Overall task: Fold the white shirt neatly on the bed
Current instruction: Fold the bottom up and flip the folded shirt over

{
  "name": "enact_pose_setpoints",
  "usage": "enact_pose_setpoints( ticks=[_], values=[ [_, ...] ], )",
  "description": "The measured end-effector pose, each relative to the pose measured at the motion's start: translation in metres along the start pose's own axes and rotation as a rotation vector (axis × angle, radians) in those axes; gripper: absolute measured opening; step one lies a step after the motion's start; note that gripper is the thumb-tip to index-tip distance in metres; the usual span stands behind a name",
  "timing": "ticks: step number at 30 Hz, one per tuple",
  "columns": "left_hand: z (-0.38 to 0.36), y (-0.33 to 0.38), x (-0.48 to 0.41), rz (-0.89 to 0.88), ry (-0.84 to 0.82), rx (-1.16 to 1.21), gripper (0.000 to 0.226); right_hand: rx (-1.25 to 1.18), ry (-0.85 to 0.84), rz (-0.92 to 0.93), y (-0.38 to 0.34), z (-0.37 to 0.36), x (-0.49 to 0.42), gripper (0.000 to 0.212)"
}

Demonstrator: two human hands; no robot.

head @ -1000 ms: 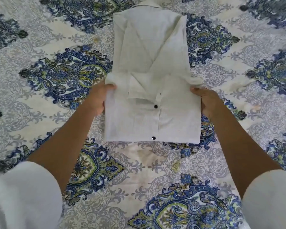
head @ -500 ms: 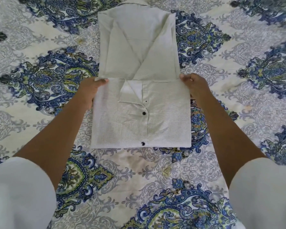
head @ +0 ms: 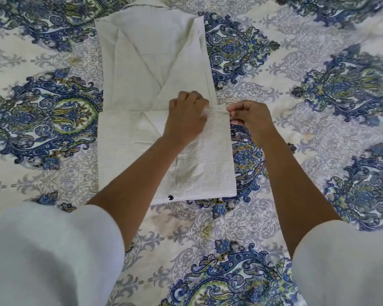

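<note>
The white shirt lies flat on the patterned bed cover, its sleeves folded in and its lower part doubled up over the middle. A dark button shows at the near fold. My left hand has crossed to the right top corner of the doubled-up flap and pinches the fabric edge there with curled fingers. My right hand is just right of it, pinching the same corner between thumb and fingers. The two hands are a few centimetres apart. My left forearm hides the middle of the flap.
The bed cover with blue and green damask medallions fills the whole view around the shirt. My white sleeves take up the lower corners.
The folded flap now lies flat. My left hand left the flap's left corner and moved across to the right corner, beside my right hand. The view has shifted closer.
</note>
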State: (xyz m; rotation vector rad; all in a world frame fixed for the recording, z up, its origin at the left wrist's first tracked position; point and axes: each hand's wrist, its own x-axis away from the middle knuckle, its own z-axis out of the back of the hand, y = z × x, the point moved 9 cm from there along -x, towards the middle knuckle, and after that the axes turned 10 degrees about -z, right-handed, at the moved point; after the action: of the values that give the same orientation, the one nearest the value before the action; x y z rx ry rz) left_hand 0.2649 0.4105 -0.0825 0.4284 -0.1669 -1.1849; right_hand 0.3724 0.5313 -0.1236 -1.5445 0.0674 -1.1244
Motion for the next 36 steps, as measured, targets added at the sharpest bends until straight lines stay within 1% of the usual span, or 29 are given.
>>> enact_pose_setpoints(
  ticks=[3, 6, 9, 13, 16, 19, 21, 23, 26, 28, 31, 33, 36],
  values=[
    [-0.011, 0.005, -0.014, -0.018, -0.028, -0.005, 0.027, 0.062, -0.052, -0.002, 0.003, -0.001, -0.001, 0.017],
    [-0.013, 0.003, -0.025, -0.002, -0.06, 0.031, 0.022, 0.111, -0.05, 0.016, 0.002, -0.002, -0.002, 0.017],
    [-0.018, 0.002, -0.033, -0.016, -0.111, 0.188, 0.02, 0.14, -0.027, 0.02, 0.001, -0.001, -0.003, 0.015],
    [-0.026, -0.003, -0.038, 0.101, -0.164, 0.398, 0.016, 0.057, -0.028, 0.036, -0.003, 0.001, -0.003, 0.019],
    [-0.024, -0.003, -0.039, 0.124, -0.135, 0.486, 0.014, 0.035, -0.048, 0.045, 0.002, -0.004, 0.003, 0.016],
    [-0.026, -0.001, -0.039, 0.12, -0.168, 0.539, 0.016, 0.033, -0.013, 0.073, 0.005, -0.004, 0.005, 0.015],
    [-0.026, 0.002, -0.04, 0.101, -0.2, 0.542, 0.016, -0.094, -0.022, 0.064, 0.005, -0.003, 0.003, 0.018],
    [-0.025, 0.002, -0.041, 0.092, -0.218, 0.533, 0.011, -0.183, -0.037, 0.052, 0.003, -0.004, 0.0, 0.019],
    [-0.024, 0.003, -0.04, 0.083, -0.231, 0.53, 0.019, -0.172, -0.069, 0.043, 0.001, -0.01, -0.002, 0.021],
    [-0.022, 0.001, -0.039, 0.086, -0.207, 0.489, 0.017, -0.142, -0.076, 0.055, -0.001, -0.009, -0.003, 0.023],
    [-0.012, 0.01, -0.042, -0.026, -0.149, 0.408, 0.018, -0.136, -0.101, 0.055, -0.001, -0.01, -0.004, 0.027],
    [-0.005, 0.017, -0.044, -0.103, -0.119, 0.382, 0.019, -0.165, -0.133, 0.033, 0.001, -0.012, -0.005, 0.024],
    [-0.007, 0.021, -0.049, -0.164, -0.155, 0.334, 0.021, -0.165, -0.18, 0.013, 0.001, -0.011, -0.009, 0.021]
  ],
)
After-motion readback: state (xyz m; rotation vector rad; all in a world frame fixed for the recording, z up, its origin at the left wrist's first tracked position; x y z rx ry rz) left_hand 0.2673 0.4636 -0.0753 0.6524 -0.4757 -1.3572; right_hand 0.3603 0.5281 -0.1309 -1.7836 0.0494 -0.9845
